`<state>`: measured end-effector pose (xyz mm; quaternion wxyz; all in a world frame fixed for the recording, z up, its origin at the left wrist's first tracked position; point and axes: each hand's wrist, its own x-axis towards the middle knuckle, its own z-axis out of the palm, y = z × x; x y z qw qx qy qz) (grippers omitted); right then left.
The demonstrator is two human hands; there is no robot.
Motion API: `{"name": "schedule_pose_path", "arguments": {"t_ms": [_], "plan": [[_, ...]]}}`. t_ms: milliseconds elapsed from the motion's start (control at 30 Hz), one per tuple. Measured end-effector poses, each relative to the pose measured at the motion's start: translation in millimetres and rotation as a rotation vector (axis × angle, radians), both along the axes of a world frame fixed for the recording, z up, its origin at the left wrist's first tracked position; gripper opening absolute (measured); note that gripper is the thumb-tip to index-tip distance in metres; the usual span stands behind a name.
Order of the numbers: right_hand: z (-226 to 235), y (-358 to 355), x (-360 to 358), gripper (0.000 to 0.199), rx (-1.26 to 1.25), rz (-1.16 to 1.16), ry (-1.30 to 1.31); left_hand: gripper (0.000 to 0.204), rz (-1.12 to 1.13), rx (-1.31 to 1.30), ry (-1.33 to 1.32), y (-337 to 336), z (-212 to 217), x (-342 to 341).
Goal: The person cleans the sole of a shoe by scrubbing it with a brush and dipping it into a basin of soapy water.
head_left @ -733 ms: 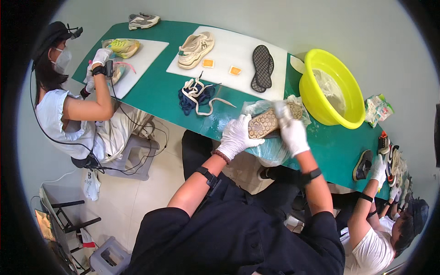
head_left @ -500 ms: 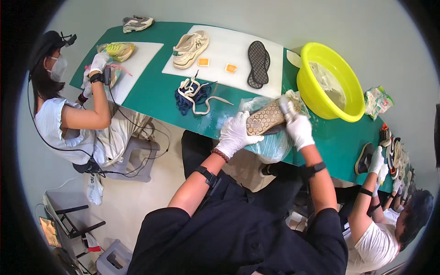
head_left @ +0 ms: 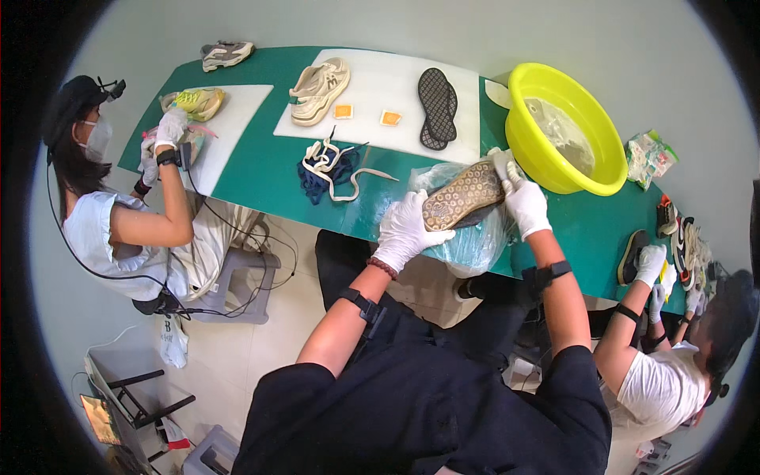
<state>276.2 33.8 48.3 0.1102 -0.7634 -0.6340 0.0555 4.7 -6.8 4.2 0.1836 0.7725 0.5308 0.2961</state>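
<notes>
Right of frame centre, left hand [head_left: 406, 227] clamps an upturned shoe [head_left: 461, 195]; right hand [head_left: 526, 206] at its end, grip unclear

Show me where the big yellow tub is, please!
In the head view, the yellow tub stands right of centre on the green table, just right of the white board with the black insoles and beyond the person's right hand.

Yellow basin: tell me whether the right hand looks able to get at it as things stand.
Likely yes: the right hand is at the right end of the upturned shoe, close to the yellow basin, and nothing appears to block the way between them.
</notes>
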Motion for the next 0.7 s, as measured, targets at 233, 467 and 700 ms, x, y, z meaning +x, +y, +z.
{"name": "schedule_pose_path", "arguments": {"t_ms": [233,467,700], "plan": [[-10,5,33,0.049,0.05,-0.081,0.116,0.098,0.003,0.087,-0.046,-1,-7,1],[-33,-55,-33,0.046,0.247,-0.001,0.209,0.098,0.001,0.026,-0.029,-2,-2,0],[-7,-40,-6,0.049,0.129,-0.064,0.546,0.098,0.018,0.031,-0.012,-2,-3,-1]]}}
